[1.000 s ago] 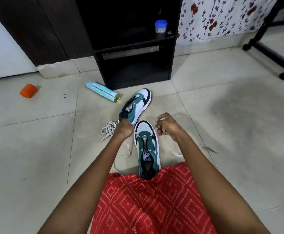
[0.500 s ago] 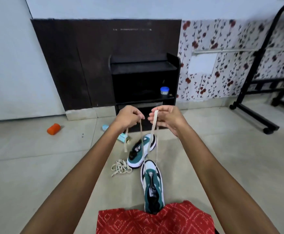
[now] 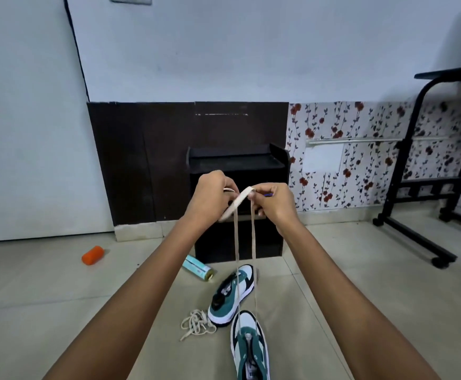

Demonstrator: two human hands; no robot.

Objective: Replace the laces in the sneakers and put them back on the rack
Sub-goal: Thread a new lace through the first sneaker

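Hands: left hand (image 3: pixel 212 196) and right hand (image 3: pixel 274 204) are now raised close together in front of the rack (image 3: pixel 234 163), where a second ago they were down at the toe of the near sneaker (image 3: pixel 251 349). Both are closed on the lace (image 3: pixel 236 242): the right pinches it at the top, and the left has its fingers curled round it.
Rack: black, against the wall behind the hands. Neither sneaker is on it yet.
Near sneaker: on the floor right in front of the person, toe pointing away, in the same spot as before. The lace rises from its lowest eyelets.
Far sneaker: far sneaker (image 3: pixel 232 294) lies just beyond it, toward the rack, and has not moved. Whether it has any lace in it I cannot tell.
Lace: two strands run from the near sneaker straight up to the hands. They are drawn tight, where half a second ago they hung looser and lower. The top end crosses from the right fingers over to the left hand.
Tangled lace: tangled lace (image 3: pixel 196 325) sits in a heap on the floor just beside the far sneaker, as it was.
Meaning: to my eye this lift is for matching the two halves after the first pair of eyelets — so lacing has barely begun. The remaining eyelets, the second sneaker and the return to the rack all look still to do.
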